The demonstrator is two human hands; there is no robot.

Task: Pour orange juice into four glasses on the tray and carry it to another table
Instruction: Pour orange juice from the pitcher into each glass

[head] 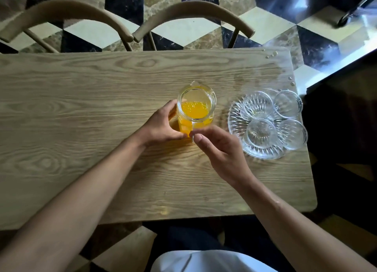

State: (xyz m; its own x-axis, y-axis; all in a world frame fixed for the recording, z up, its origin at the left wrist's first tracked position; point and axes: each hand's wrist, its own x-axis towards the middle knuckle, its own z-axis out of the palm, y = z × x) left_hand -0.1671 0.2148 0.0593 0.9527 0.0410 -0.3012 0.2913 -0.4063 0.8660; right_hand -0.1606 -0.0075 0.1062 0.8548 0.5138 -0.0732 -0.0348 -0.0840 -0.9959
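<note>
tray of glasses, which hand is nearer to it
Right. The right hand is at the jug handle, just left of the tray. The left hand is on the jug's far side, farther from the tray.

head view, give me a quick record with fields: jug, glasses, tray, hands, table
jug: glass jug part full of orange juice, upright on the table
glasses: four glasses, all empty, on the tray
tray: clear cut-glass tray, near the table's right end
left hand: left hand against the jug's side
right hand: right hand at the jug's handle
table: wooden table, droplets at far right corner
</note>
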